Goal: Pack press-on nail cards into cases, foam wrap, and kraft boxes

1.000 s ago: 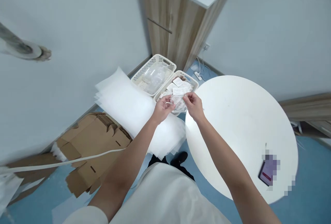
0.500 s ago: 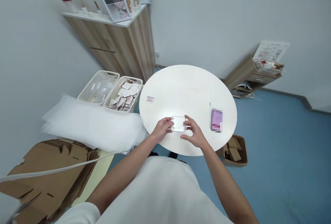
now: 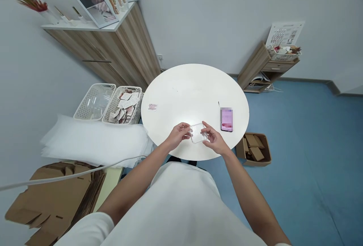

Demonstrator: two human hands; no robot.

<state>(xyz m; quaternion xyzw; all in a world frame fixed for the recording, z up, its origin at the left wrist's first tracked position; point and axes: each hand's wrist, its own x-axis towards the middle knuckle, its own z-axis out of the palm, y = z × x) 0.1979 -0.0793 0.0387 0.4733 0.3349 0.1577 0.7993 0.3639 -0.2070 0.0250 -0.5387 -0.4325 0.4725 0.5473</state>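
A small clear plastic case (image 3: pixel 198 133) is held between both hands over the near part of the round white table (image 3: pixel 195 87). My left hand (image 3: pixel 178 135) pinches its left edge with curled fingers. My right hand (image 3: pixel 214 140) grips its right edge, thumb on top. The case is slightly tilted. A small pink-printed card (image 3: pixel 152 107) lies on the table's left side, apart from the hands.
A phone (image 3: pixel 226 119) lies on the table's right. Two white baskets (image 3: pixel 96 102) (image 3: pixel 126 105) stand on the floor to the left, beside stacked white foam sheets (image 3: pixel 90 142) and flat cardboard (image 3: pixel 56 200). A cardboard box (image 3: pixel 255 150) sits right of the table; wooden cabinets line the walls.
A second ago both hands held the clear item over the baskets. They have carried it to the table's near part, and the view has swung right and settled on the table.
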